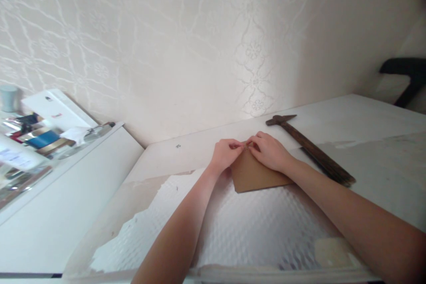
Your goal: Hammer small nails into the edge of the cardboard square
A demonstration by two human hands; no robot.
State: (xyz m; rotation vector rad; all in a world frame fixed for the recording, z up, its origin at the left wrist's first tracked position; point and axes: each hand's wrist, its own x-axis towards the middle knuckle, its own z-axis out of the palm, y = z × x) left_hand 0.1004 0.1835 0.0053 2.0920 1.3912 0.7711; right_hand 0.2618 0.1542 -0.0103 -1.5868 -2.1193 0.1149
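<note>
A flat brown board (258,173), perhaps cardboard or thin wood, rests on the table with its near edge towards me. At its far edge my left hand (228,153) is closed in a pinch, thumb and forefinger together. My right hand (269,151) pinches right beside it, fingertips almost touching those of the left. Whatever sits between the fingertips is too small to make out. A hammer (309,148) with a dark metal head and a worn wooden handle lies to the right of my right hand. Some tiny dark bits (178,145) lie on the table left of my hands.
The white table (333,120) has a silvery quilted covering (246,226) with ragged edges. A patterned wall (199,53) rises behind. To the left, a white cabinet (76,199) carries a white box (60,108), a pale blue cup (9,97) and clutter. A black object (406,69) stands far right.
</note>
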